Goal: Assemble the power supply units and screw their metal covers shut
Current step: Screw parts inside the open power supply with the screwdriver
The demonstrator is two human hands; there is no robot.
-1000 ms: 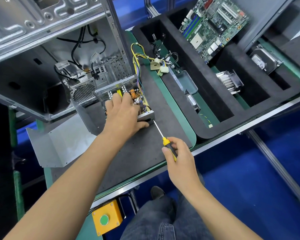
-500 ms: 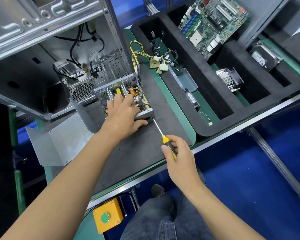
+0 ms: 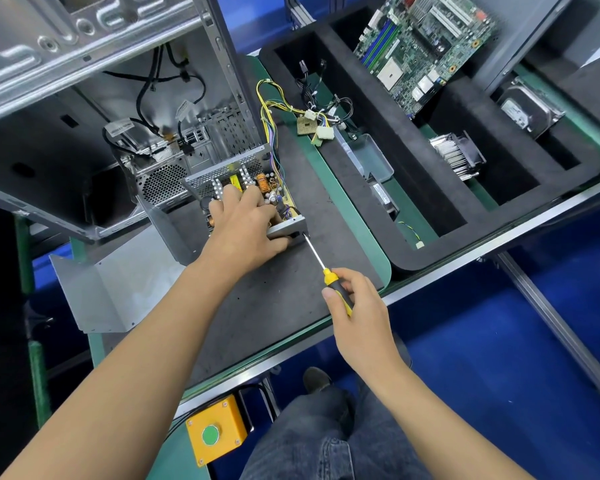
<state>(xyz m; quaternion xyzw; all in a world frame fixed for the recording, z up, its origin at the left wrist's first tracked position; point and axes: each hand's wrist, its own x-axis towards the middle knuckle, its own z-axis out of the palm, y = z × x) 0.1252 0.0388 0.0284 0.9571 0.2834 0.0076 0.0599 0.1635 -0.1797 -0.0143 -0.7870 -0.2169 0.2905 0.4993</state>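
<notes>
An open power supply unit sits on the dark mat, its circuit board and coils exposed, yellow and black wires trailing from its far end. My left hand grips its near end, fingers over the board and thumb under the metal edge. My right hand holds a yellow-and-black screwdriver; its shaft tip meets the unit's near right corner. A bent grey metal cover lies loose on the mat to the left.
An open computer case stands behind the unit at the left. A black foam tray on the right holds a motherboard, a heatsink and a hard drive. A yellow button box hangs below the bench edge.
The view has shifted slightly. Both hands keep their places, the left on the unit and the right on the screwdriver at the corner.
</notes>
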